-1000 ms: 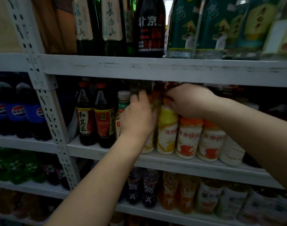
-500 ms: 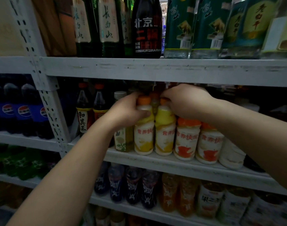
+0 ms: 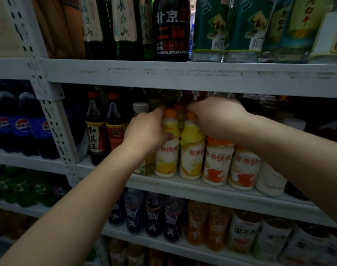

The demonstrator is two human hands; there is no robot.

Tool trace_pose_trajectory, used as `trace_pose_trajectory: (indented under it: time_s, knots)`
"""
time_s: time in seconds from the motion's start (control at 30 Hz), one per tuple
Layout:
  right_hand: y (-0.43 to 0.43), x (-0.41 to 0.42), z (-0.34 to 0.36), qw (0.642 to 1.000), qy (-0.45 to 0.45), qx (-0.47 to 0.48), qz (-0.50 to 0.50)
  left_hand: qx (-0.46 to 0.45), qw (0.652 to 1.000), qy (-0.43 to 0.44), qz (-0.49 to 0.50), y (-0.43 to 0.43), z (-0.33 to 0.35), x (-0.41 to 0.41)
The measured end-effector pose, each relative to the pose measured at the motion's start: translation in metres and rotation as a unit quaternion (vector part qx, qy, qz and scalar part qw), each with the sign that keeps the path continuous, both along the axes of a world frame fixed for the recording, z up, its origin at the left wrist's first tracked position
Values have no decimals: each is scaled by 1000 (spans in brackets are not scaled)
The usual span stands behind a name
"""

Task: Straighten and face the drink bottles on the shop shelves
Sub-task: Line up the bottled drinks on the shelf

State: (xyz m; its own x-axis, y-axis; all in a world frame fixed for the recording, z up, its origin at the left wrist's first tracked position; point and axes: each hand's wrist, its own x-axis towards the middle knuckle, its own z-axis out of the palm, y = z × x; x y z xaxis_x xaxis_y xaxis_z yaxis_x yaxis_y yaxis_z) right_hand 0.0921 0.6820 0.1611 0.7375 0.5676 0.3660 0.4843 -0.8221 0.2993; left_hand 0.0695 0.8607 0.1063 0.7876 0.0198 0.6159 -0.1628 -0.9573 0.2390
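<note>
drink bottles (image 3: 217,164): front row, middle shelf (image 3: 183,187) | left hand (image 3: 146,131) wrapped round leftmost yellow bottle (image 3: 166,162) | right hand (image 3: 217,120) curled over neighbouring yellow bottle (image 3: 191,160) top, steadying | judgement: twist it upright, label outward, base flush with neighbours, without nudging the row

"Which bottles were they?"

"The squat white ones at the front of the middle shelf (image 3: 183,187). The left yellow bottle (image 3: 166,162) and the right yellow bottle (image 3: 191,160) stood upright, touching, with orange caps and red lettering facing out."

"Held?"

"Yes. The left hand (image 3: 144,131) gripped the first round its shoulder, and the right hand (image 3: 217,118) curled over the second's neck. Two orange-labelled bottles (image 3: 216,166) stood just beside, upright, labels forward."
</note>
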Motion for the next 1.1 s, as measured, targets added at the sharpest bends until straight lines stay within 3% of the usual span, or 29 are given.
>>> trace_pose_trajectory:
  time_s: [0.33,1.1]
  knots:
    - [6,-5,0,998,-14,-46,-27,3,999,42,-25,0,8,-5]
    - [15,-2,-1,997,0,6,-83,-20,997,-44,-58,9,-13,-11]
